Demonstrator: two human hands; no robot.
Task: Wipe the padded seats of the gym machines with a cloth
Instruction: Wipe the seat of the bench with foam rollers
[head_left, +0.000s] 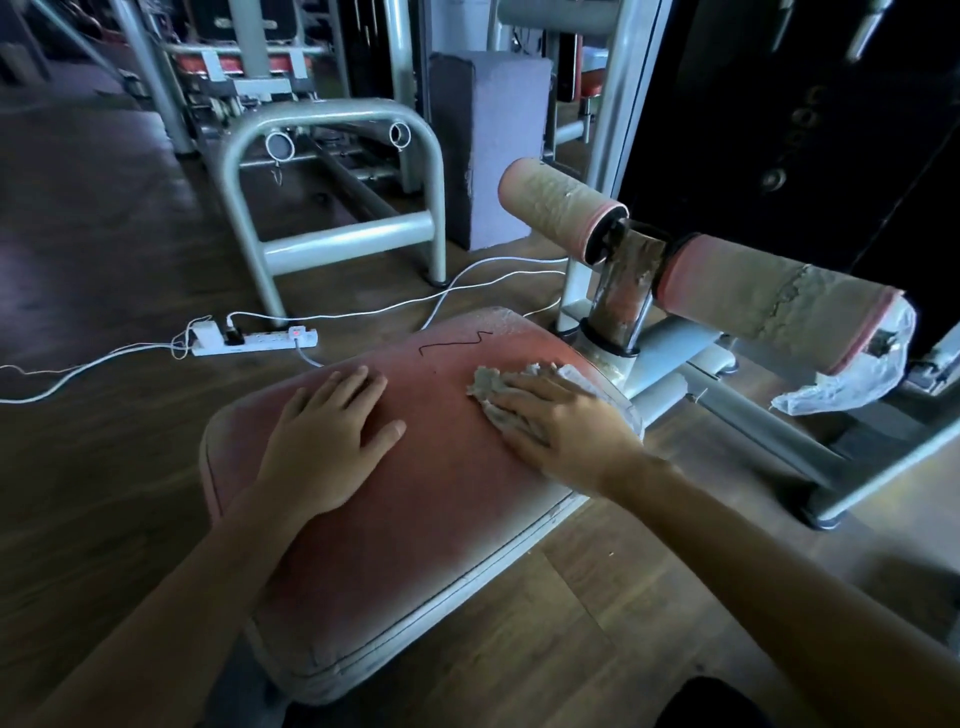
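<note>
Grey crumpled cloth (489, 388) looks limp and light, best palmed flat, at worn red padded seat's (441, 519) far-right edge. Right hand (563, 428) presses it with flat fingers; left hand (332, 431) lies splayed on the seat.

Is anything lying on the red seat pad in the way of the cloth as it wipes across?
Yes. A thin dark thread lies on the seat pad just beyond the cloth, which the right hand presses down. The left hand rests flat on the pad's left part.
</note>
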